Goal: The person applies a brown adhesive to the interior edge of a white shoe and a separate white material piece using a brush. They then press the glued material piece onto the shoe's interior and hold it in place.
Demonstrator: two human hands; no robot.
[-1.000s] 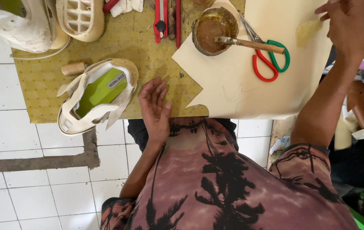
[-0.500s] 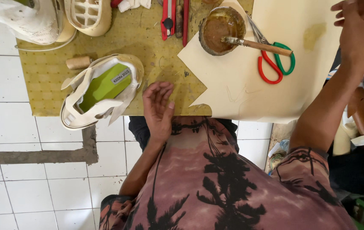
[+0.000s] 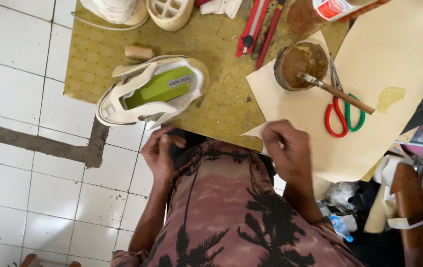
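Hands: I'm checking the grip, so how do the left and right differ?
The right hand rests on the cream sheet, pinching its near edge; the left hand hangs off the mat, nearest the white shoe, holding nothing visible. Both curl close to the body.

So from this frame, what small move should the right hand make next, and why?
Probably close the fingers on the cream sheet and draw it nearer: the right hand already rests on its near edge, while the left hand is empty near the white shoe.
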